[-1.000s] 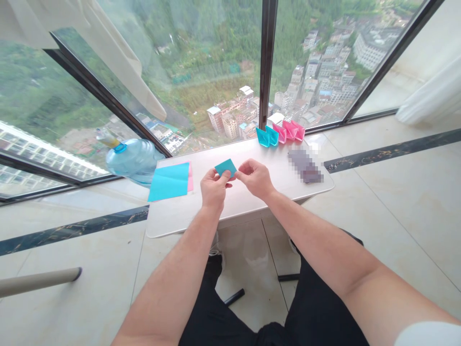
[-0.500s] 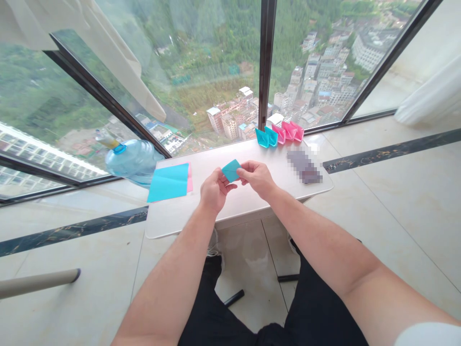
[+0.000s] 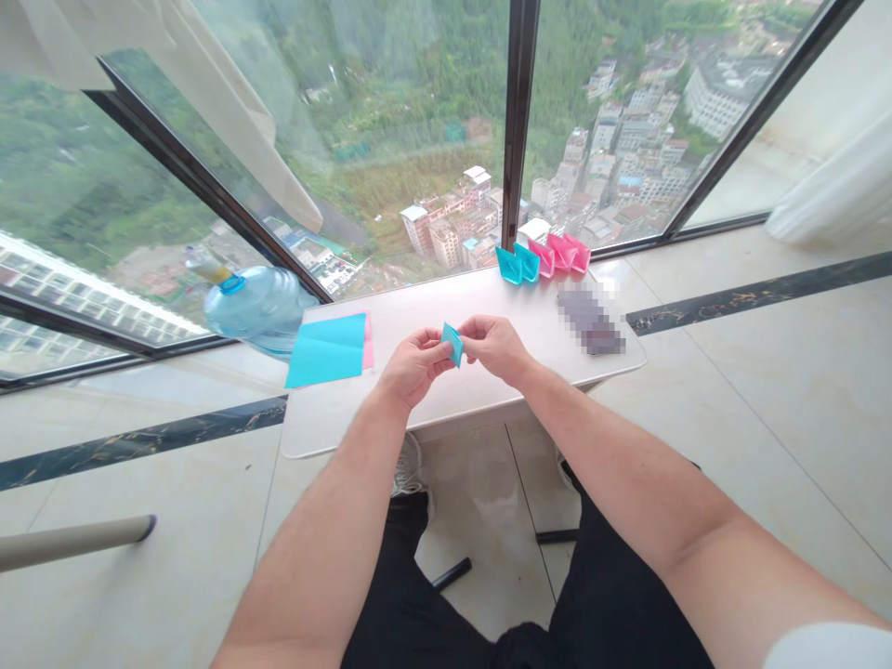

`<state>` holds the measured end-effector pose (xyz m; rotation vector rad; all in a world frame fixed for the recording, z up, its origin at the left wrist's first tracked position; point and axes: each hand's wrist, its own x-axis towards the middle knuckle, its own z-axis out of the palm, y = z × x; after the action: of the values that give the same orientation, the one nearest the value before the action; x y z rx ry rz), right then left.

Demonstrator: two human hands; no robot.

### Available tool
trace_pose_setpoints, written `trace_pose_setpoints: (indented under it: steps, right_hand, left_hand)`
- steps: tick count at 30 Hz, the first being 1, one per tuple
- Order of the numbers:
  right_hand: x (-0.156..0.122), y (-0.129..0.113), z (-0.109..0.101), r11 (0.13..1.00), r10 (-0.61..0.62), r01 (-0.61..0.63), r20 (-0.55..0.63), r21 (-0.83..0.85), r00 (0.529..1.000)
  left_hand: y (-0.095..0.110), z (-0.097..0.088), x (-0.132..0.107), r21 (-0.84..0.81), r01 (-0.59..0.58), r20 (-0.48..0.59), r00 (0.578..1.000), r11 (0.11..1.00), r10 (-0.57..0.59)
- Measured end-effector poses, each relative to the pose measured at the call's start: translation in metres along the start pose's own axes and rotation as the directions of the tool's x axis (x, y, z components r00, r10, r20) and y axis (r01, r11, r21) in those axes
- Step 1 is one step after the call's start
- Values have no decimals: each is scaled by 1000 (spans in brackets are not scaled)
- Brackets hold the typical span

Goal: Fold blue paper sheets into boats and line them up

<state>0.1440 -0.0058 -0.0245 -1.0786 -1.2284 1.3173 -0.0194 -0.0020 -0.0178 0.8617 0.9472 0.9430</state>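
Observation:
A small folded piece of blue paper (image 3: 452, 343) is held up over the table, turned partly edge-on. My left hand (image 3: 416, 365) pinches its left side between thumb and fingers. On the other side, the fingertips of my right hand (image 3: 493, 347) close on its right edge. Blue folded paper boats (image 3: 518, 264) stand at the table's far edge, with several pink ones (image 3: 559, 254) in a row to their right. Flat blue sheets (image 3: 326, 350) lie at the left, over a pink sheet (image 3: 368, 340) that shows along one side.
The white table (image 3: 334, 420) stands against tall windows. A large blue water bottle (image 3: 261, 311) lies beyond its left end. A blurred-out dark object (image 3: 591, 319) rests on the right part. My legs are under the near edge.
The folded blue paper has turned from facing me flat to nearly edge-on. My left thumb has moved up onto it, and both hands have come closer together.

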Motion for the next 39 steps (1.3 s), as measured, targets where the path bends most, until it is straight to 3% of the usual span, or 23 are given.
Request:
trace_pose_setpoints:
  steps: [9, 17, 20, 23, 25, 27, 31, 33, 36, 39]
  right_hand:
    - [4, 12, 0, 982, -100, 78, -124, -171, 987]
    - [1, 10, 1, 917, -212, 145, -147, -373, 966]
    - [-2, 10, 3, 857, -252, 149, -148, -494, 956]
    - [-5, 12, 5, 777, -318, 174, -138, -605, 938]
    - [-7, 13, 5, 730, -364, 193, -134, -656, 922]
    - [-7, 14, 4, 714, -385, 197, -142, -672, 912]
    - [-5, 14, 0, 757, -351, 191, -143, -625, 925]
    - [-4, 14, -1, 782, -335, 200, -126, -591, 934]
    - [-5, 12, -1, 807, -329, 220, -109, -548, 938]
    - [-7, 4, 1, 864, -291, 206, -122, -458, 949]
  left_hand:
    - [2, 7, -2, 60, -81, -122, 989, 995, 88]
    - [-2, 14, -3, 297, -140, -240, 947, 945, 216]
    - [-8, 18, -6, 517, -146, -287, 899, 844, 331]
    - [-14, 25, -11, 782, -135, -275, 801, 608, 531]
    - [-17, 30, -14, 847, -121, -253, 764, 517, 594]
    - [-17, 33, -14, 809, -115, -282, 784, 577, 552]
    - [-9, 28, -11, 469, -114, -296, 914, 876, 278]
    - [-5, 24, -9, 322, -56, -246, 959, 945, 141]
    - [-2, 19, -8, 217, 32, -217, 976, 976, 16]
    - [-2, 15, -5, 90, 36, -253, 967, 995, -12]
